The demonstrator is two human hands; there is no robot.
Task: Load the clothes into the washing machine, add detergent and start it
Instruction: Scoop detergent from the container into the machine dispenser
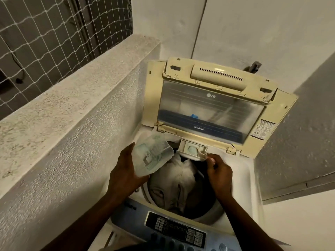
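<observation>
Soft translucent detergent pouch (153, 156) gripped in left hand (125, 171) over round drum. Small rectangular plastic drawer (192, 148) pinched at front edge by right hand (220, 173). Crumpled pale clothes (178, 180) lie inside washer (241, 180), lid (208, 107) raised.

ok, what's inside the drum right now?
The drum holds light-coloured clothes, bunched and piled high toward its left side. The right side is dark, so nothing can be made out there. Anything beneath the pile is covered, and the left hand hides the drum's left edge.
</observation>
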